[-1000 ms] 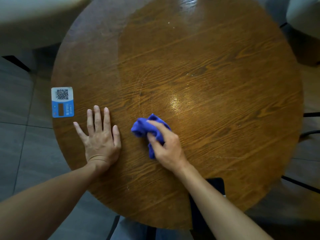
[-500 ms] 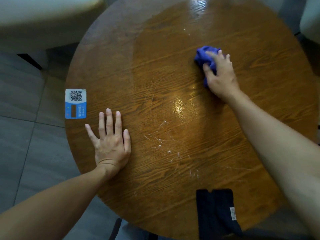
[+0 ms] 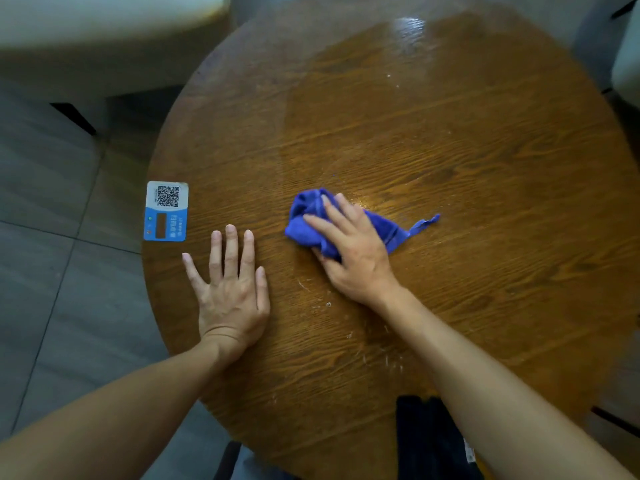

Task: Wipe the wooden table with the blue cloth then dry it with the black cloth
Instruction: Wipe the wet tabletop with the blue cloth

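The round wooden table (image 3: 467,140) fills most of the view, with wet streaks and small droplets near its front. My right hand (image 3: 353,251) presses the bunched blue cloth (image 3: 308,220) onto the table's middle left; one cloth corner trails out to the right. My left hand (image 3: 230,292) lies flat on the wood with fingers spread, holding nothing, just left of the cloth. The black cloth (image 3: 426,441) lies folded at the table's near edge, partly hidden under my right forearm.
A blue and white QR code sticker (image 3: 166,211) sits at the table's left edge. A pale seat (image 3: 104,36) stands beyond the table at top left, another pale object (image 3: 627,53) at the far right. Grey floor tiles (image 3: 52,271) lie to the left.
My right hand has swept the blue cloth from the far middle of the table back toward me and to the left. My left hand stays planted.
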